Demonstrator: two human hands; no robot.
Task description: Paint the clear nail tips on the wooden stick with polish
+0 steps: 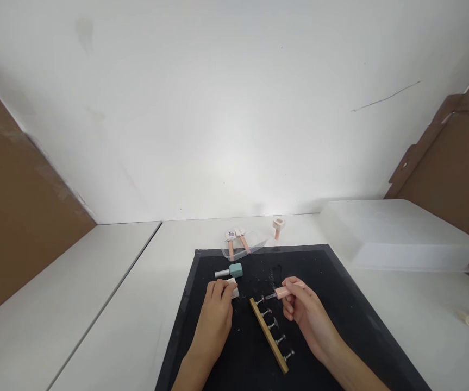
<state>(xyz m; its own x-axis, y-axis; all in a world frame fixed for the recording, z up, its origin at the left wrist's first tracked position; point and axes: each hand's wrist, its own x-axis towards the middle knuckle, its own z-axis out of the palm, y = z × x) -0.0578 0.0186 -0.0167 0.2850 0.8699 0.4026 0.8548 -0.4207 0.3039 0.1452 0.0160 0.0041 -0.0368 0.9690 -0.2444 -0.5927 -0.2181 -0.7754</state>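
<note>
Over the black mat (pixel 307 266), a pink handle (pixel 282 292) is pointing its brush (pixel 271 296) toward metal pegs (pixel 274 324).
The right hand (pixel 302 305) is pinching the smooth handle between thumb and fingers, while the left hand (pixel 216 310) is curling around a square white bottle (pixel 235 294). Five shiny pegs are sticking out from a long, straight wooden bar (pixel 269 335).

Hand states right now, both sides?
Left hand: fingers closed on a white bottle.
Right hand: closed, holding a pink brush cap.
</note>
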